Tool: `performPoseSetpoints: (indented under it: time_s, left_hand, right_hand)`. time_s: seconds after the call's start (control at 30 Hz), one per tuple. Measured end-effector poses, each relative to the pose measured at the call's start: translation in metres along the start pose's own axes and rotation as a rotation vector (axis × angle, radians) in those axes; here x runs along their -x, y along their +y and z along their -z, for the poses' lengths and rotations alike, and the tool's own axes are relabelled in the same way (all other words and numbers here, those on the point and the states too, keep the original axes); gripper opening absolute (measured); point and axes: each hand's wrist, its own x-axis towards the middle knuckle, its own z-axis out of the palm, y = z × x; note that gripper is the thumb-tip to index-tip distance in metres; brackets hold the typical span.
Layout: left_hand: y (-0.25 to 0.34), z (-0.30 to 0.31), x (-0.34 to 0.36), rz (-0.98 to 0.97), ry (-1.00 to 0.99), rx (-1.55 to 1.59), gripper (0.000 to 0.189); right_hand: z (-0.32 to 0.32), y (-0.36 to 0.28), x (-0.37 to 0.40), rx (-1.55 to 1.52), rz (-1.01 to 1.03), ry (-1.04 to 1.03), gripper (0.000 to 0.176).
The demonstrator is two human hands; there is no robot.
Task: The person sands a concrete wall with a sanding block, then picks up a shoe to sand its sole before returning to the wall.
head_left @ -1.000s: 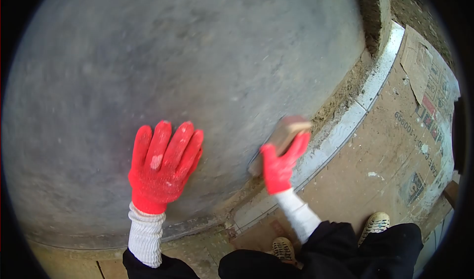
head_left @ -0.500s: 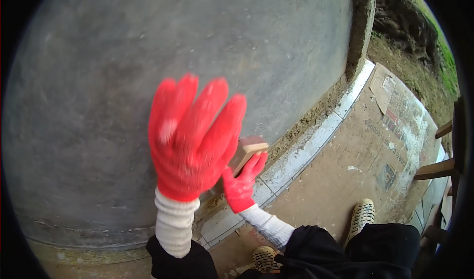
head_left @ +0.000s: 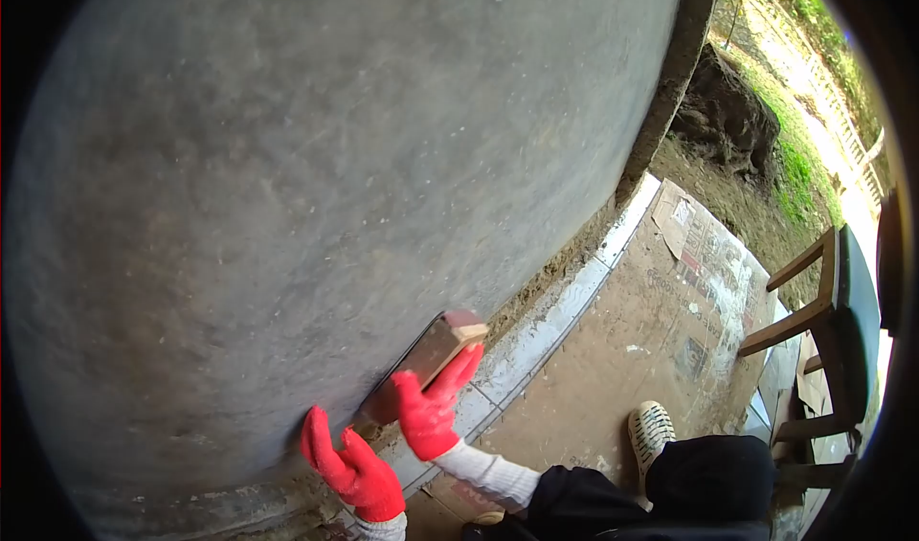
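Observation:
My right hand (head_left: 434, 405), in a red glove, grips a wooden sanding block (head_left: 421, 361) with a dark reddish-brown sheet around it. The block lies along the foot of a grey, smoothly plastered wall (head_left: 287, 177), its pale wooden end toward my fingertips. Lower and to the left, my left hand (head_left: 356, 472), gloved in red too, is open and empty, its fingers pointing up close to the wall. White knitted cuffs cover both wrists.
A strip of white tiles (head_left: 536, 349) runs along the wall's base. Stained cardboard (head_left: 613, 369) covers the floor under my shoe (head_left: 653, 434). A chair (head_left: 833, 321) with wooden legs stands at the right. Bare soil and grass (head_left: 795, 168) lie beyond.
My left hand has dropped from in front of the wall to low beside it. The right hand still holds the block; the view has shifted, showing more of the chair and garden.

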Motion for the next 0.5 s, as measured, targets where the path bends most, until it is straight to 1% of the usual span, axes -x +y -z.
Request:
performPoseSetpoints:
  time_s: [0.03, 0.07, 0.1, 0.13, 0.2, 0.23, 0.3, 0.33, 0.37, 0.4, 0.43, 0.47, 0.5]
  left_hand:
    - [-0.002, 0.001, 0.001, 0.009, -0.004, 0.006, 0.042]
    - [-0.003, 0.003, 0.003, 0.005, -0.028, 0.002, 0.042]
    - [-0.004, 0.004, 0.006, -0.001, -0.054, 0.000, 0.041]
    - [-0.008, 0.005, 0.008, 0.008, -0.058, 0.015, 0.041]
    - [-0.016, 0.005, 0.013, 0.053, -0.058, 0.062, 0.041]
    - [-0.017, 0.003, 0.016, 0.059, -0.054, 0.083, 0.041]
    - [-0.015, -0.008, 0.016, 0.110, 0.031, 0.175, 0.042]
    - [-0.014, -0.011, 0.015, 0.114, 0.028, 0.185, 0.042]
    - [-0.014, -0.014, 0.013, 0.132, 0.064, 0.168, 0.041]
    - [-0.013, -0.018, 0.011, 0.149, 0.099, 0.152, 0.040]
    - [-0.012, -0.020, 0.012, 0.147, 0.086, 0.162, 0.040]
    - [-0.010, -0.022, 0.011, 0.177, 0.119, 0.163, 0.039]
    - [-0.010, -0.022, 0.009, 0.204, 0.153, 0.161, 0.038]
  right_hand:
    - [0.006, 0.003, -0.026, 0.014, 0.028, 0.040, 0.108]
    - [0.012, 0.004, -0.061, 0.025, -0.004, 0.102, 0.101]
    - [0.026, 0.000, -0.099, -0.064, -0.146, 0.115, 0.092]
    - [0.035, 0.016, -0.140, -0.120, -0.184, 0.174, 0.087]
    - [0.061, 0.019, -0.209, -0.534, -0.450, 0.132, 0.084]
    - [0.064, 0.017, -0.227, -0.471, -0.481, 0.194, 0.078]
    - [0.060, 0.021, -0.218, -0.372, -0.402, 0.174, 0.082]
    - [0.055, -0.009, -0.185, -0.387, -0.422, 0.101, 0.083]
    - [0.041, 0.017, -0.150, -0.155, -0.162, 0.122, 0.088]
    - [0.034, -0.011, -0.108, -0.041, -0.097, 0.056, 0.094]
    - [0.024, -0.002, -0.061, 0.087, 0.035, 0.023, 0.097]
    - [0.020, 0.001, -0.030, 0.063, 0.051, -0.013, 0.098]
    - [0.017, 0.001, -0.014, 0.035, 0.065, -0.049, 0.099]
